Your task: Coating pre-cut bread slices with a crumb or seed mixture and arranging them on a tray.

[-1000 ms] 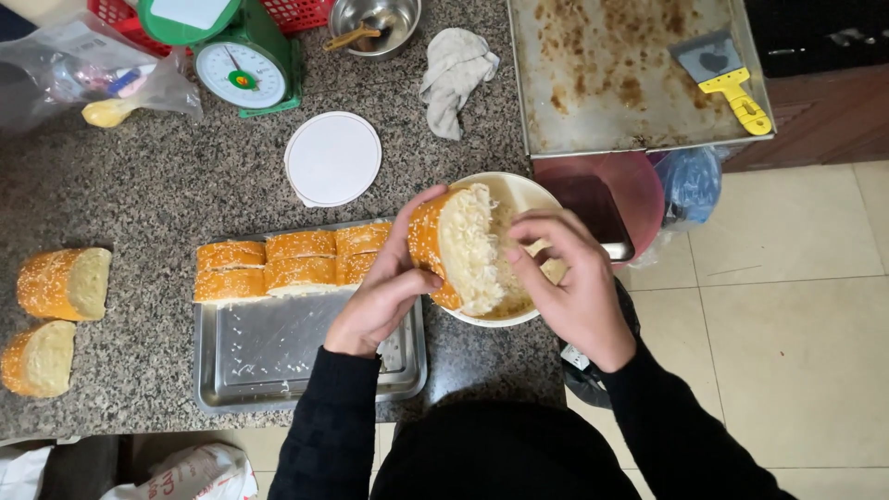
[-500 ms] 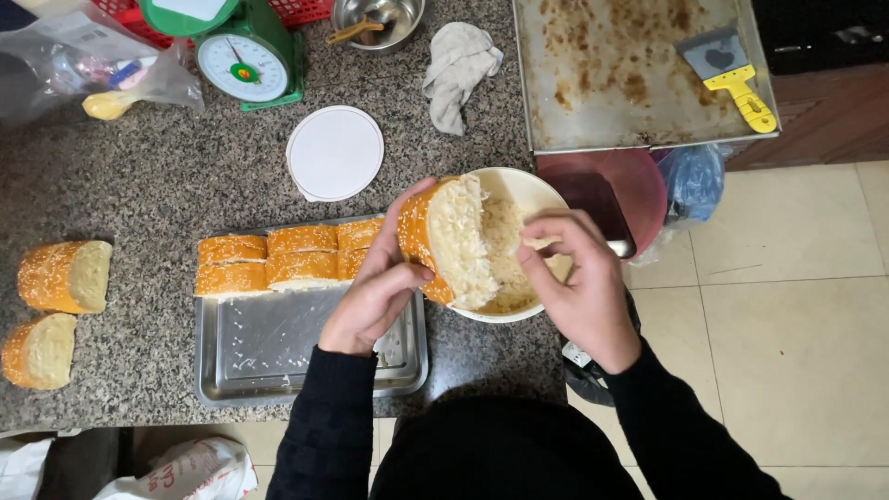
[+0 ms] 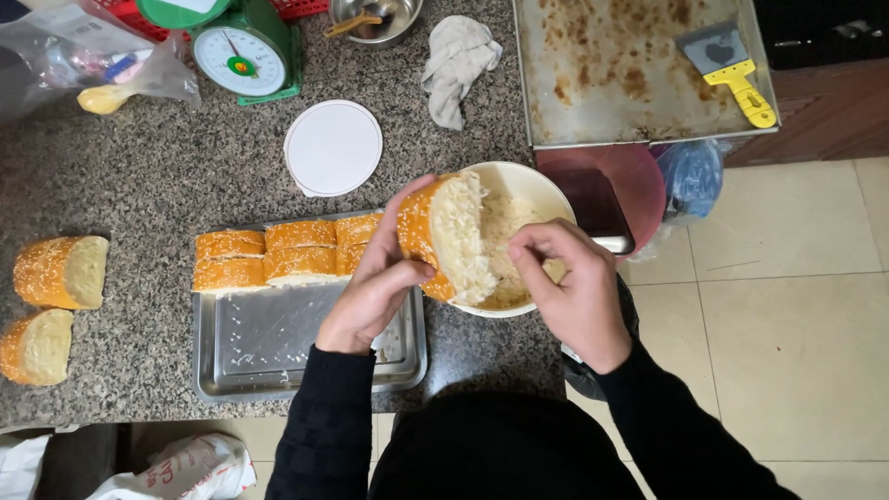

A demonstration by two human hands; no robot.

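My left hand (image 3: pixel 375 282) grips a sesame-crusted bread piece (image 3: pixel 443 236), its cut white face turned toward a round cream bowl (image 3: pixel 537 185) of pale shredded filling. Over the bowl, my right hand (image 3: pixel 569 282) has its fingers pinched together beside the bread's cut face; whether they hold filling I cannot tell. The bowl sits at the counter's edge, right of a steel tray (image 3: pixel 278 347). Several filled bread pieces (image 3: pixel 278 255) lie in rows along the tray's far side.
Two more bread chunks (image 3: pixel 51 301) lie at the counter's left. A white lid (image 3: pixel 333 146), a green kitchen scale (image 3: pixel 243 51), a grey cloth (image 3: pixel 456 57), a small metal bowl (image 3: pixel 375 18) and a greasy griddle with a yellow-handled scraper (image 3: pixel 736 74) stand behind. A pink bin (image 3: pixel 611 185) sits below.
The bread in my left hand has tilted slightly so its cut face turns more toward the bowl. My right hand has shifted a little toward it.
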